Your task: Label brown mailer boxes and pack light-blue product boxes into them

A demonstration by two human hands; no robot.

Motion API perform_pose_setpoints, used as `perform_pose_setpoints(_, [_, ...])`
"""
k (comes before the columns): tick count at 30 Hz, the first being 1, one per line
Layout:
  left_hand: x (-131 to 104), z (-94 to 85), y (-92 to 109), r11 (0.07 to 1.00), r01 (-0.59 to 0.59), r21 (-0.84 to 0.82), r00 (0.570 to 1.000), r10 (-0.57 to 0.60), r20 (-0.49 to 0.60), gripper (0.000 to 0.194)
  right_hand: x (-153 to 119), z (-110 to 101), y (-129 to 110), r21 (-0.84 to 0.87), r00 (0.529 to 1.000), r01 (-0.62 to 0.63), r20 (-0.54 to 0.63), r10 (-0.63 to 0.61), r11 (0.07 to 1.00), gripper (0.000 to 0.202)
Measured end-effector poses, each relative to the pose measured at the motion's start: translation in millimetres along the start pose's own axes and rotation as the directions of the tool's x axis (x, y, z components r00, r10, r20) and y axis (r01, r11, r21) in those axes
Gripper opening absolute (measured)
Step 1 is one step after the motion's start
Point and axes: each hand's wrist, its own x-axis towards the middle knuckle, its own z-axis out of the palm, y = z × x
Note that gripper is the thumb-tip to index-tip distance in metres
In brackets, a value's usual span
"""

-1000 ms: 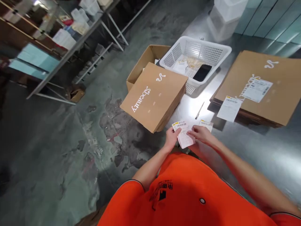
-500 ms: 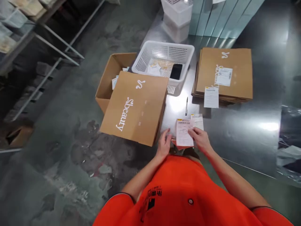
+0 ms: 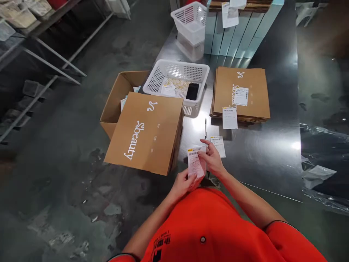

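A white printed label sheet with a yellow corner and a barcode is held close to my body at the table's near edge. My left hand pinches its lower left side between thumb and fingers. At its upper right, my right hand has its thumb on the sheet, with the index finger stretched out above; the other fingers are partly hidden. Another label sheet lies flat on the table just past my right hand. Beyond it a pen rests on the metal.
A stack of flat brown cartons leans by an open box on the left. A white basket holds papers and a black phone. More flat cartons with labels lie on the metal table. Pale blue boxes stand behind.
My left hand has come onto the sheet's lower side, where it was apart before. The sheet has moved lower, toward my body. The whole view has shifted.
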Motion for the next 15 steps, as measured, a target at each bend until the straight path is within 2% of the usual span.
perform_pose_setpoints(2, [-5,-3.6,2,0.993,-0.067,0.094,0.996,0.072,-0.051,0.034,25,-3,-2,-0.069,0.996,0.082,0.021,-0.081,0.994,0.055])
perform_pose_setpoints(4, [-14,-10.0,7,0.949,-0.206,0.24,0.962,0.242,-0.13,0.032,61,-13,-1,-0.31,0.993,0.113,-0.01,-0.122,0.944,0.046])
perform_pose_setpoints(6, [-26,-18.8,14,0.879,-0.313,0.36,0.903,0.393,-0.172,0.03,102,-27,2,-0.579,0.991,0.061,-0.063,-0.12,0.813,0.038])
perform_pose_setpoints(7, [-33,-23.6,17,0.859,-0.327,0.393,0.89,0.421,-0.178,0.031,122,-34,5,-0.669,0.989,0.026,-0.09,-0.115,0.743,0.035])
perform_pose_setpoints(9, [-49,-33.4,22,0.857,-0.269,0.44,0.901,0.385,-0.199,0.033,157,-45,14,-0.743,0.985,-0.019,-0.128,-0.114,0.669,0.029])
perform_pose_setpoints(12, [-71,-48.2,24,0.824,0.007,0.567,0.93,0.203,-0.306,0.033,194,-53,26,-0.752,0.975,-0.042,-0.175,-0.137,0.658,0.026])
perform_pose_setpoints(14, [-82,-59.3,23,0.802,0.153,0.578,0.911,0.112,-0.396,0.031,211,-55,30,-0.733,0.968,-0.046,-0.202,-0.152,0.678,0.028])
perform_pose_setpoints(15, [-88,-65.4,22,0.826,0.174,0.536,0.9,0.087,-0.427,0.03,217,-55,30,-0.716,0.965,-0.045,-0.212,-0.156,0.696,0.031])
